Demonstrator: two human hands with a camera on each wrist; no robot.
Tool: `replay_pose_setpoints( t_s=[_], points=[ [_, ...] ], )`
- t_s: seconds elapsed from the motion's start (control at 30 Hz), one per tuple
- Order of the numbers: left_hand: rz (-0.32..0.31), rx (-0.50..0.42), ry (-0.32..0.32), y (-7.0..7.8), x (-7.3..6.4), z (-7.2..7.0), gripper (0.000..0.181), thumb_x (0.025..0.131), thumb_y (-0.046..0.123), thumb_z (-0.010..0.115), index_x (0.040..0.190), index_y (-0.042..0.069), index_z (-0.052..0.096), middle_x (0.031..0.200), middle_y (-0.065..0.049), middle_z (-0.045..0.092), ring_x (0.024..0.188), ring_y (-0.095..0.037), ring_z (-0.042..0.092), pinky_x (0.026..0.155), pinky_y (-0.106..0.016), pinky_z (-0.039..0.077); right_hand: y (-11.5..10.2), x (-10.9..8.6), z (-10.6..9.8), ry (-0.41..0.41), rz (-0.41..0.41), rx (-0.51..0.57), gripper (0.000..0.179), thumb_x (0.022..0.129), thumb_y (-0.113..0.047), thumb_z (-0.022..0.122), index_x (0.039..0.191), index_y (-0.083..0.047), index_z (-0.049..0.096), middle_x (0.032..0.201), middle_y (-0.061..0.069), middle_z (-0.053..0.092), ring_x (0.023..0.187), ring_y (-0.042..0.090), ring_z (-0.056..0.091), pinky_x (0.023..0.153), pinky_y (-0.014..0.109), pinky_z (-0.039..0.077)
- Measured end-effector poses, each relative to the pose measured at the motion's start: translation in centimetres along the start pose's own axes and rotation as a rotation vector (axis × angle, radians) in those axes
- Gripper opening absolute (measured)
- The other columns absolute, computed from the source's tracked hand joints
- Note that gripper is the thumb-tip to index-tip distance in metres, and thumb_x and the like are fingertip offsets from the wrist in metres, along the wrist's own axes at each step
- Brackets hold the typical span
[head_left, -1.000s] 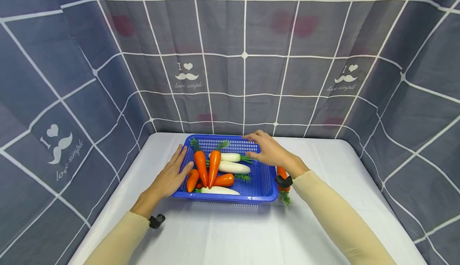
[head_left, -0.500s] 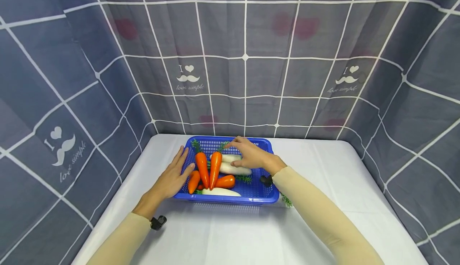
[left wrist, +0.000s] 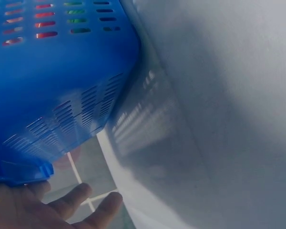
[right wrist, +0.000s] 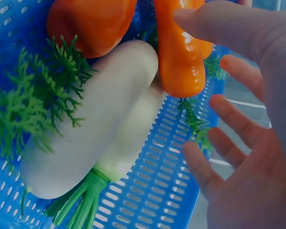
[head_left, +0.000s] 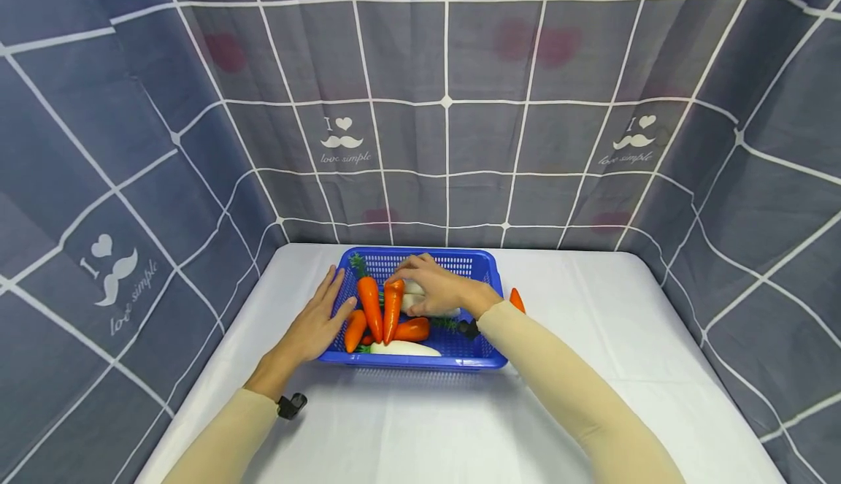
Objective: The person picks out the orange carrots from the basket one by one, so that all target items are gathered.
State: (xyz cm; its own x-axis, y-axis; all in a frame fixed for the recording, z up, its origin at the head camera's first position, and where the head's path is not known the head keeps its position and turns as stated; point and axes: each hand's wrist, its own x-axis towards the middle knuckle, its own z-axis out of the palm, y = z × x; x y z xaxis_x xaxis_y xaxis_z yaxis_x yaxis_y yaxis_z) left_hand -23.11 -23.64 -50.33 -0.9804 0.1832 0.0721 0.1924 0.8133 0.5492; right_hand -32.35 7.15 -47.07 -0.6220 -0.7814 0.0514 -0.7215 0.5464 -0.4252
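A blue plastic basket point(head_left: 407, 362) holds several orange carrots and white radishes. My left hand point(head_left: 310, 325) lies against the basket's left rim, fingers spread and fairly straight; the left wrist view has its fingertips point(left wrist: 76, 200) just past the rim's corner. Inside the basket my right hand point(head_left: 436, 285) reaches over the top end of an upright-lying carrot point(right wrist: 181, 71). Its thumb overlaps that carrot in the right wrist view, while the other fingers stand apart from it, loosely bent. Two white radishes point(right wrist: 90, 124) lie beneath this hand, partly hidden in the head view.
Another carrot point(head_left: 370, 309) lies to the left of the one at the right hand, and a white radish point(head_left: 402, 349) rests along the front wall. Outside the basket, a carrot point(head_left: 517, 299) on the white table point(head_left: 420, 425) is mostly hidden by the right forearm. A grey checked curtain surrounds the table.
My right hand has moved left from the basket's right side, across the radishes, to the carrot's top end. The left hand has stayed at the left rim.
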Motion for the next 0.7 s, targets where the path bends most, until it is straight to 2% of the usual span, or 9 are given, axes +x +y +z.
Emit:
replay_pose_setpoints(
  t_s=[0.13, 0.27, 0.43, 0.7],
  points=[
    [0.004, 0.006, 0.001, 0.1, 0.1, 0.0, 0.08, 0.125, 0.053, 0.042, 0.189, 0.014, 0.013, 0.199, -0.019, 0.002, 0.18, -0.055, 0.021, 0.139, -0.082, 0.026, -0.3, 0.4, 0.2, -0.016, -0.019, -0.064, 0.066, 0.101, -0.025, 0.093, 0.162, -0.023, 0.07, 0.177, 0.009, 0.053, 0.168, 0.041, 0.037, 0.141, 0.071, 0.036],
    [0.001, 0.009, 0.001, 0.1, 0.0, 0.1, 0.081, 0.125, 0.055, 0.04, 0.189, 0.014, 0.013, 0.199, -0.018, 0.001, 0.18, -0.054, 0.021, 0.139, -0.081, 0.026, -0.5, 0.8, 0.5, -0.052, -0.023, -0.126, 0.066, 0.101, -0.03, 0.093, 0.163, -0.029, 0.07, 0.177, 0.004, 0.054, 0.172, 0.038, 0.034, 0.142, 0.076, 0.025],
    [-0.001, 0.003, -0.002, 0.2, 0.0, 0.2, 0.081, 0.125, 0.058, 0.038, 0.189, 0.014, 0.013, 0.199, -0.016, 0.0, 0.18, -0.053, 0.02, 0.14, -0.08, 0.025, -0.8, 1.3, 0.9, -0.09, -0.022, -0.199, 0.061, 0.101, -0.032, 0.094, 0.158, -0.035, 0.072, 0.176, -0.002, 0.057, 0.174, 0.034, 0.036, 0.143, 0.073, 0.022],
    [-0.006, -0.005, -0.002, 0.1, 0.0, 0.0, 0.081, 0.125, 0.056, 0.04, 0.189, 0.014, 0.013, 0.199, -0.018, 0.002, 0.181, -0.054, 0.02, 0.14, -0.08, 0.025, -1.5, 1.9, 1.2, -0.122, -0.034, -0.251, 0.044, 0.103, -0.028, 0.093, 0.144, -0.041, 0.081, 0.171, -0.003, 0.059, 0.173, 0.03, 0.039, 0.145, 0.073, 0.024]
  ],
)
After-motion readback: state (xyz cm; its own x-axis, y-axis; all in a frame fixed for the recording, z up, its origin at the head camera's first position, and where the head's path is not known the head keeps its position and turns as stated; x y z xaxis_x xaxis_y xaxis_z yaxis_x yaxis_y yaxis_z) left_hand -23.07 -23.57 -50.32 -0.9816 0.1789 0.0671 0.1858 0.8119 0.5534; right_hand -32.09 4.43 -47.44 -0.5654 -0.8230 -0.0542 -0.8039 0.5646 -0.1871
